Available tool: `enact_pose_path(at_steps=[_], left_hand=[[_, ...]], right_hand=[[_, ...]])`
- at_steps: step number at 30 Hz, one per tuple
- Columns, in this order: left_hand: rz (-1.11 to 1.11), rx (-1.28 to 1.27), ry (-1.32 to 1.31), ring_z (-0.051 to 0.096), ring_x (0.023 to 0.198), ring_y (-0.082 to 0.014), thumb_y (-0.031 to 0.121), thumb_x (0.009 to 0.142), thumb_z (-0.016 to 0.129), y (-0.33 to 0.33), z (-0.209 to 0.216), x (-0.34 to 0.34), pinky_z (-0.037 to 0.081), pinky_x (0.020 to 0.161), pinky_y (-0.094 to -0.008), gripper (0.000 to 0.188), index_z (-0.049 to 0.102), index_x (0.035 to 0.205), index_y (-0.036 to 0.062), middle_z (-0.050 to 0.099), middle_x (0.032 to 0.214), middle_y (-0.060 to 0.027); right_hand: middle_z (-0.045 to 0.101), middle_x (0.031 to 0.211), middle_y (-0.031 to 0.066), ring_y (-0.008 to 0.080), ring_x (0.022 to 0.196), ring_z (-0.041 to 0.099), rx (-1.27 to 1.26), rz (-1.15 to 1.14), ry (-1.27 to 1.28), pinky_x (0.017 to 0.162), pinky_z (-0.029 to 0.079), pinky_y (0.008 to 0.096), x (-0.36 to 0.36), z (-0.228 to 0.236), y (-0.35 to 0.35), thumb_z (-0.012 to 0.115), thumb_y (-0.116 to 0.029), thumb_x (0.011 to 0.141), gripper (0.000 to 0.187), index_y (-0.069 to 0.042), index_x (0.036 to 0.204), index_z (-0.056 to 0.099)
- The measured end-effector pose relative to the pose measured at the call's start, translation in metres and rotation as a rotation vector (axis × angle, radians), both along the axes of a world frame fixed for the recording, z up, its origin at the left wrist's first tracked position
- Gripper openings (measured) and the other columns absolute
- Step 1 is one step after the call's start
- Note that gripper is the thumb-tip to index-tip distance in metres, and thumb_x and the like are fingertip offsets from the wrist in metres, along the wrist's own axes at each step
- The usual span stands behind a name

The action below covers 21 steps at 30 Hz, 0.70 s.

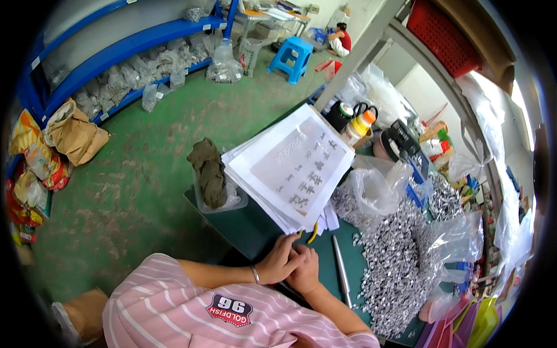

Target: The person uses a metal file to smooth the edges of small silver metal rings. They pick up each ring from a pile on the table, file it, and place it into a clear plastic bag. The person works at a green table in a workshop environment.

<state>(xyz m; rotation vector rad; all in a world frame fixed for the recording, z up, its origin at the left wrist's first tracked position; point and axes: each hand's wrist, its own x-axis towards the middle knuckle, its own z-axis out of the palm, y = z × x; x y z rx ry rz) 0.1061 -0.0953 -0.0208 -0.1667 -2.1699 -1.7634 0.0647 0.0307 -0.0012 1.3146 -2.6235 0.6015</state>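
Note:
My left hand (276,262), with a bracelet at its wrist, meets my right hand (304,271) at the near edge of the dark green table (261,232). The fingers of both are curled and overlap; whatever lies between them is hidden. Right at the fingertips two curved yellow pieces (314,233) show, like the handles of a small hand tool, partly covered. To the right of my hands lies a slim silver rod (341,271), pointed at one end. Beyond it spreads a large heap of small shiny metal pieces (390,272).
A stack of printed papers (278,148) lies ahead, beside a plastic tub (232,200) with a dark brown lump (209,174). Clear bags (380,180), bottles (360,126) and a metal shelf frame (354,72) stand beyond. On the floor are a blue stool (292,59) and bagged goods; another person (340,40) crouches far off.

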Motion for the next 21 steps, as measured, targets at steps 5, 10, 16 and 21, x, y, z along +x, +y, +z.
enact_pose_path(at_steps=[5, 10, 16, 21], left_hand=[[-0.005, -0.009, -0.041, 0.040, 0.115, -0.0358, 0.021, 0.087, 0.052, -0.004, 0.002, -0.006, 0.031, 0.099, -0.0405, 0.048, 0.036, 0.124, -0.0046, 0.041, 0.123, -0.0234], [0.070, -0.116, -0.067, 0.049, 0.103, -0.0345, 0.018, 0.086, 0.052, -0.018, 0.012, -0.009, 0.038, 0.091, -0.0399, 0.035, 0.049, 0.113, -0.0029, 0.052, 0.110, -0.0193], [-0.073, -0.260, 0.001, 0.052, 0.073, -0.0208, 0.005, 0.077, 0.060, -0.035, 0.002, -0.012, 0.045, 0.066, -0.0292, 0.029, 0.054, 0.105, 0.0025, 0.052, 0.101, -0.0104], [-0.169, -0.465, -0.050, 0.054, 0.084, -0.0276, 0.017, 0.069, 0.071, -0.013, 0.022, -0.022, 0.046, 0.072, -0.0335, 0.047, 0.052, 0.109, 0.0040, 0.048, 0.102, -0.0115]], right_hand=[[0.054, 0.105, 0.0083, 0.0271, 0.079, 0.051, -0.058, 0.067, 0.026, 0.065, 0.040, 0.0387, -0.011, 0.000, -0.005, 0.063, -0.020, 0.066, 0.033, -0.011, 0.097, 0.060], [0.057, 0.089, 0.0130, 0.0288, 0.072, 0.057, -0.299, 0.059, 0.082, 0.059, 0.046, 0.0363, -0.021, -0.003, 0.008, 0.068, -0.006, 0.060, 0.023, -0.007, 0.082, 0.060], [0.059, 0.083, 0.0091, 0.0161, 0.067, 0.053, -0.742, -0.521, -0.768, 0.054, 0.043, 0.0299, -0.026, 0.009, 0.036, 0.063, -0.003, 0.075, 0.007, -0.007, 0.079, 0.058], [0.056, 0.088, 0.0079, 0.0153, 0.065, 0.050, -1.699, -0.389, -1.486, 0.051, 0.040, 0.0287, -0.036, 0.024, 0.067, 0.058, -0.016, 0.082, 0.019, -0.012, 0.099, 0.051]])
